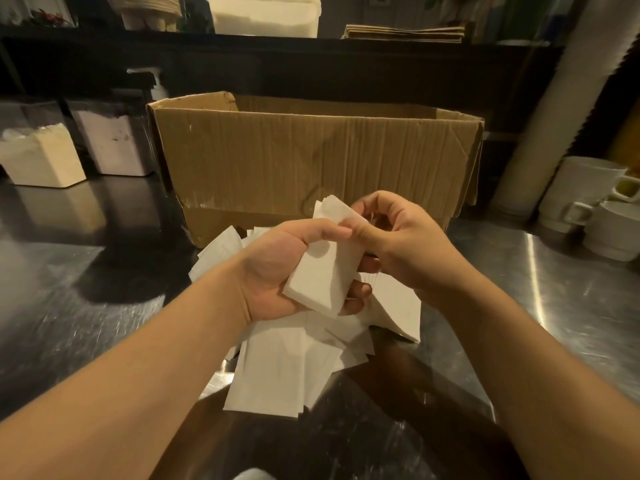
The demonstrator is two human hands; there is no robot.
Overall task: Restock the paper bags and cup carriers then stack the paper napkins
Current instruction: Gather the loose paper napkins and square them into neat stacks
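The person's left hand [277,271] grips a small stack of white paper napkins [323,271] above the steel worktop [554,306]: the thumb lies across the stack's upper face and the fingers curl under its right edge, so the stack is held tilted, its far end raised. The right hand [405,247] meets it from the right, thumb and curled fingers pinching the stack's far top corner, where the napkin edges fan out slightly. Both forearms reach in from the near edge of the view.

Directly below the hands a loose pile of napkins [284,368] lies spread on the worktop, overlapping at mixed angles; some reach out to the right under the right wrist, and others poke out on the left towards the cardboard box [311,154]. That box, open at the top and creased along its front, stands just beyond the pile, in the middle of the worktop.

At far left stand two clear containers: the nearer one [41,157] holds a pale powder, and the one [114,140] to its right looks whitish inside. At far right white cups [581,195] and stacked white dishes [616,230] sit together. On the dark shelf [311,46] behind, a white tub [265,15] stands left of a flat stack of brown paper bags [405,32].
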